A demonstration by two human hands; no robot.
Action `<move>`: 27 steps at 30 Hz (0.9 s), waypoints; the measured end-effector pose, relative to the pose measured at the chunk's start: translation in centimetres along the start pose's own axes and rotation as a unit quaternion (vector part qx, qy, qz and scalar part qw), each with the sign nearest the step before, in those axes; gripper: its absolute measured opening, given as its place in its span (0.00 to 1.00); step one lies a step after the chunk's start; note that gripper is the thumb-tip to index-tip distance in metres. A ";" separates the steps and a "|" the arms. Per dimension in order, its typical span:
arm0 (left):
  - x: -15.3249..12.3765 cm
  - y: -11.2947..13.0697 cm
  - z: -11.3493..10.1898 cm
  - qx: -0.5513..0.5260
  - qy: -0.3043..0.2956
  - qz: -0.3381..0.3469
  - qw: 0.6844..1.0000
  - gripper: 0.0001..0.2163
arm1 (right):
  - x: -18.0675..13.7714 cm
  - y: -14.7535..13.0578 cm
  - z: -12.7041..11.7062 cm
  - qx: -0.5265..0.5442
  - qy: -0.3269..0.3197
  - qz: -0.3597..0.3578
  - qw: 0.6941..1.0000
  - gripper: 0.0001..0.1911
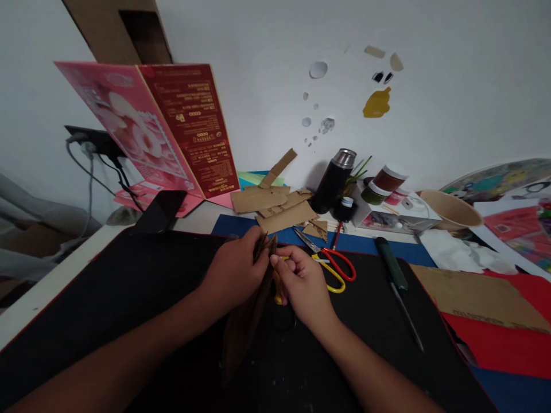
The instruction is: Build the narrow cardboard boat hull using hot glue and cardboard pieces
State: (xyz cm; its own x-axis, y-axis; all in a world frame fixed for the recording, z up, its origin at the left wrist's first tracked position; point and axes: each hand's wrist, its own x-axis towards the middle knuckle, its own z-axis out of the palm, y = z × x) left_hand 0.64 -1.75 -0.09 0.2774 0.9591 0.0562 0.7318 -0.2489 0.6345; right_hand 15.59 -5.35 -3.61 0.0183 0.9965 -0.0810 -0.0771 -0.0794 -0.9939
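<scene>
A dark brown piece of cardboard (pixel 245 327) stands on edge in front of me, its lower part in shadow. My left hand (pixel 235 267) is closed around its upper part. From the right, my right hand (pixel 303 281) pinches at the cardboard's top edge with thumb and index finger. Beneath those fingers shows a small yellow thing (pixel 278 289), mostly covered, so its kind is unclear. Just beyond my right hand lie scissors (pixel 321 252) with one red and one yellow handle, blades pointing away to the left.
A black mat (pixel 142 298) covers the desk. Cardboard scraps (pixel 286 215), a black thermos (pixel 333 180) and a phone (pixel 159 212) line the back. A folded red-and-pink card (pixel 193 132) stands left. At right lie a dark-handled knife-like tool (pixel 398 281) and a cardboard strip (pixel 477 295).
</scene>
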 end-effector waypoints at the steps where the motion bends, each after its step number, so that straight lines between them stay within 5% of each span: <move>1: 0.0 0.0 0.0 -0.001 0.001 0.001 1.000 0.04 | 0.0 0.0 0.0 0.002 0.001 0.000 1.000 0.16; 27: 0.0 0.2 -0.2 -0.006 0.010 0.006 1.000 0.03 | -0.2 -0.2 0.0 0.006 0.009 -0.004 1.000 0.17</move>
State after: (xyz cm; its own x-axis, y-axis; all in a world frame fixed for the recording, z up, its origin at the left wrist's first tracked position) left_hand 0.65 -1.79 0.19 0.2740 0.9585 0.0788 0.7215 -0.2590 0.6422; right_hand 15.57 -5.52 -3.36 0.0362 0.9966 -0.0743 -0.0879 -0.0709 -0.9936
